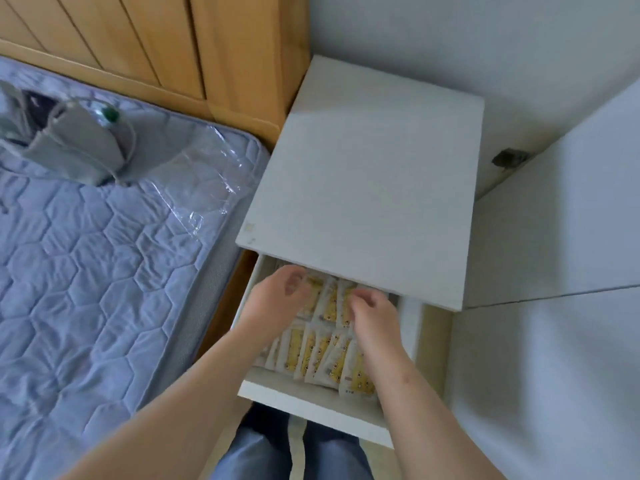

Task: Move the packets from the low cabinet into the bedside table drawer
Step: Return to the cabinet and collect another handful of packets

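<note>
Bed (104,289) on the left, grey pouch (76,150) lying on it near the headboard, well apart from the work. Drawer (311,400) of the desk (363,185) is pulled out toward the person, back part tucked under the desk top.

Packets (311,355) are already in the drawer: yellow-and-white, two rows, front and back, packed side by side and overlapping, long axes running roughly front to back.

Left hand (277,299) is over the back row's left end, fingers loosely curled, no packet seen in it. It is blurred, so contact is unclear.

Right hand (375,320) is over the back row's right part, fingertips bent down onto the packets. Cannot tell whether it pinches one or just presses.

Key relation: the back row lies between and under both hands, just ahead of the fingertips. The right hand looks nearer to contact. Judgement: the hands are settling a batch in the back row, probably tidying or letting go.

White door (554,237) stands open at the far right.
</note>
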Tool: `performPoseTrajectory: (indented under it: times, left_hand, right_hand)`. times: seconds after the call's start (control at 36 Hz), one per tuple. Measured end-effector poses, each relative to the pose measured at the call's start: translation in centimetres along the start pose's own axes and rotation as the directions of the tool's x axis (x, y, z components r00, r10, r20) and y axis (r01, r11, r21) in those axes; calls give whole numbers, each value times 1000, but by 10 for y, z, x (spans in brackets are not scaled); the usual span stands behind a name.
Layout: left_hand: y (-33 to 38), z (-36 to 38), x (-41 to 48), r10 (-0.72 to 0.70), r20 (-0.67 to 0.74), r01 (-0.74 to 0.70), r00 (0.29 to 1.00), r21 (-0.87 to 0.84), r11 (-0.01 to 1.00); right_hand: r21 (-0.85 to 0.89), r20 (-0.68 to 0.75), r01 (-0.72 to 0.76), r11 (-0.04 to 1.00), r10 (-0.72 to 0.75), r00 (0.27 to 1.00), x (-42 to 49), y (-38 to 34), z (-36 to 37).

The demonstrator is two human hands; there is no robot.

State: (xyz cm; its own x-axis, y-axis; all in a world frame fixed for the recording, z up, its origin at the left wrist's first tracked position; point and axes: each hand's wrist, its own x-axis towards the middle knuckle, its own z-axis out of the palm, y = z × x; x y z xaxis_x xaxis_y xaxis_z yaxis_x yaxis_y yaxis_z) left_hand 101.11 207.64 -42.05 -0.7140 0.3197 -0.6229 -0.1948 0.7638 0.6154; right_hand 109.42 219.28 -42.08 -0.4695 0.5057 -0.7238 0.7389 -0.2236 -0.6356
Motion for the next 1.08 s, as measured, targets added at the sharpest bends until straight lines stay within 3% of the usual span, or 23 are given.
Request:
performPoseTrajectory:
  times: [0.11, 0.22, 0.36, 0.47, 0.64, 0.75, 0.89, 1.08]
  left_hand:
    - [23, -41, -49, -59, -154, 13, 986, -281, 960]
    - [43, -82, -98, -95, -248, -51, 964, -525, 850]
    - [50, -120, -178, -165, -388, -189, 907, -723, 665]
    - [30, -135, -244, -287, -478, -274, 830, -798, 537]
    - [-20, -149, -348, -439, -621, -491, 649, -783, 383]
    - [-69, -145, -424, -546, -672, -613, 500, -720, 325]
    - [-136, -127, -518, -693, -656, -705, 299, -642, 303]
    - [-245, -62, -658, -853, -518, -771, 62, -568, 289]
  right_hand:
    - [70, 41, 94, 993, -97, 994, -51, -47, -8]
    - [134, 122, 203, 970, -220, 968, -97, -92, -12]
    - [120, 288, 362, 925, -381, 879, -152, -129, -10]
    - [67, 419, 441, 895, -427, 802, -204, -138, 6]
    - [54, 630, 497, 866, -416, 656, -287, -124, 49]
    - [37, 788, 504, 863, -336, 517, -349, -94, 91]
    - [8, 910, 548, 837, -233, 342, -435, -34, 140]
    - [-70, 993, 632, 771, -5, 115, -560, 102, 195]
